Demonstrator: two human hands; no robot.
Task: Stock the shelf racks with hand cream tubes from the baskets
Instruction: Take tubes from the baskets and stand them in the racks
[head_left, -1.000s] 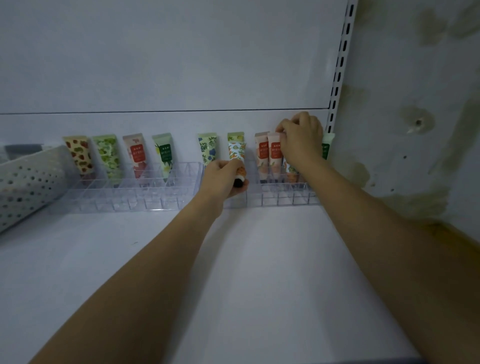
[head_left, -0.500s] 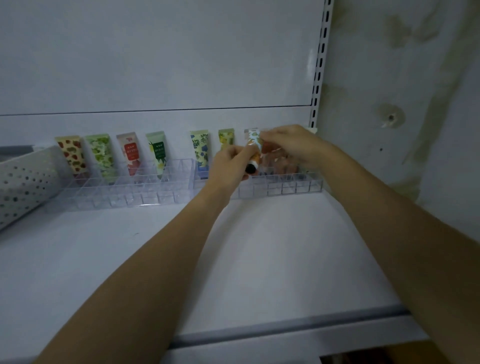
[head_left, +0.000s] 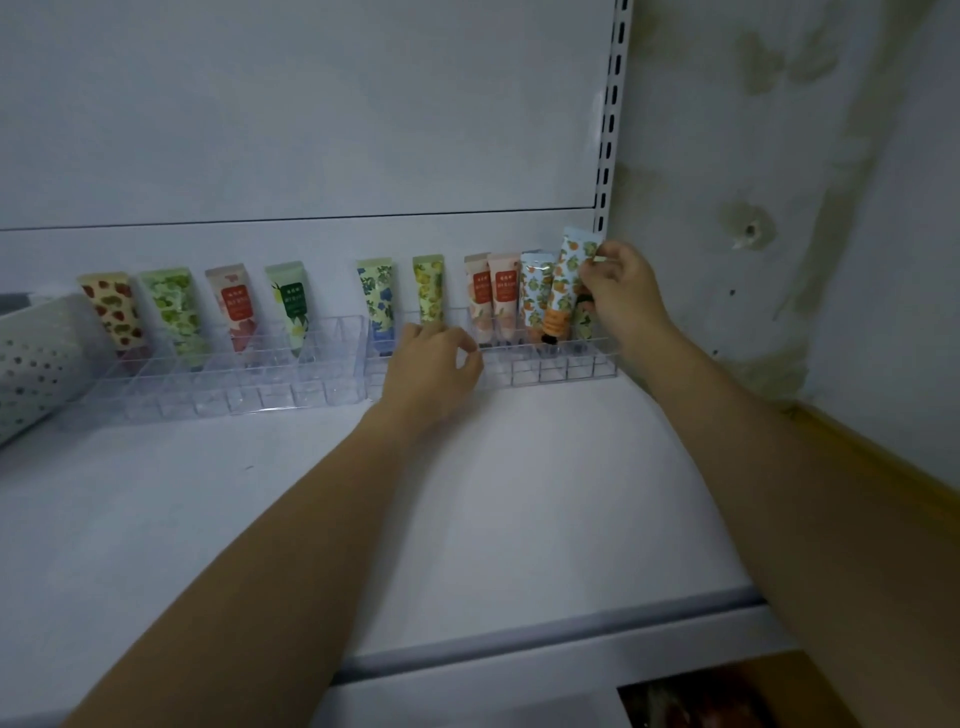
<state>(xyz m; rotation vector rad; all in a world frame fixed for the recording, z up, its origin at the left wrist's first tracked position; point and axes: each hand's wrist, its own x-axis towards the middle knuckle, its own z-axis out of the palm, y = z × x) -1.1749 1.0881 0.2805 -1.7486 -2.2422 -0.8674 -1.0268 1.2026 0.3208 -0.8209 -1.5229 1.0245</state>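
While the right hand (head_left: 621, 299) pinches the orange tube (head_left: 563, 291), its fingers half-hide a green tube (head_left: 585, 326). The left hand (head_left: 434, 364), fingers slack, has released it.

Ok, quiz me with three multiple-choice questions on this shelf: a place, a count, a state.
1. Where is the white perforated basket? A) left end of the shelf B) right end C) above the racks
2. How many tubes stand in the left rack? A) two B) four C) seven
3. What is the right hand doing? A) lying flat B) pinching an orange-patterned tube C) lifting the basket
Key: 1A, it lies at the left edge; 2B, four stand in its back row; 3B, it grips the tube's top end.
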